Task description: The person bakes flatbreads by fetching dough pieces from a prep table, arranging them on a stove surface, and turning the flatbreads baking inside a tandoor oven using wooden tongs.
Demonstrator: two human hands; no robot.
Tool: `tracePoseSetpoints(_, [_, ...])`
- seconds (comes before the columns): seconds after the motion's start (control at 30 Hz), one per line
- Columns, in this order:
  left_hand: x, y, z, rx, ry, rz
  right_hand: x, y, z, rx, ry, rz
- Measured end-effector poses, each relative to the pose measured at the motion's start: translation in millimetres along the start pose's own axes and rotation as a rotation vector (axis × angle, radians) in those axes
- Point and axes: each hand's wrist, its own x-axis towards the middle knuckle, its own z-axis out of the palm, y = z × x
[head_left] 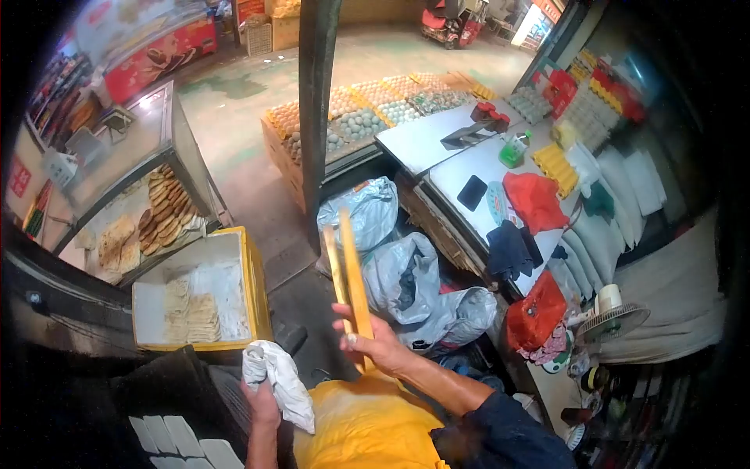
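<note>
A white cloth [283, 383] is bunched in my left hand [263, 404], low in the view and beside the yellow apron [363, 430]. My right hand [370, 341] is wrapped round two long wooden sticks [356, 285], which point up and away. The sticks' upper ends lie in front of the grey plastic bags [406, 277]. Left of my hands stands a yellow-edged box [254, 285] with a white inside, holding stacks of pale flat dough pieces [192, 314].
A glass case [148, 141] with browned flatbreads stands at the left. A dark post [315, 102] rises ahead, before trays of eggs [359, 123]. At the right, a white table [453, 176] bears a phone, a green bottle and cloths, near a fan [613, 319].
</note>
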Motion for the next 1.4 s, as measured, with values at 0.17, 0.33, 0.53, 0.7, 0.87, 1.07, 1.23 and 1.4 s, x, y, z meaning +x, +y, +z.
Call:
tracePoseSetpoints(0.17, [-31, -21, 20, 0.37, -0.183, 0.239, -42, -89, 74, 0.655, -0.519, -0.378])
tracePoseSetpoints(0.33, [-117, 32, 142, -0.218, -0.449, 0.312, -164, -169, 122, 0.69, -0.252, -0.249])
tracePoseSetpoints(0.53, [-222, 69, 308, -1.039, -1.159, 0.232, -224, -114, 30, 0.323, -0.47, -0.723])
tracePoseSetpoints(0.7, [-230, -122, 104, 0.377, 0.18, -0.071, -260, -108, -38, 0.347, -0.512, -0.679])
tracePoseSetpoints(0.87, [-270, -140, 61, 0.78, 0.175, -0.029, -206, -9, -125, -0.341, -0.244, -0.024])
tracePoseSetpoints(1.07, [-346, -173, 3, 0.831, 0.407, -0.014, -242, 197, -246, -1.351, -0.479, 0.163])
tracePoseSetpoints(1.23, [-432, -214, -47, 0.649, 0.751, -0.134, -244, 219, -210, -1.149, -0.39, 0.615])
tracePoseSetpoints(1.4, [-538, -267, -119, 0.294, 1.199, -0.394, -238, 294, -207, -1.125, -0.372, 0.662])
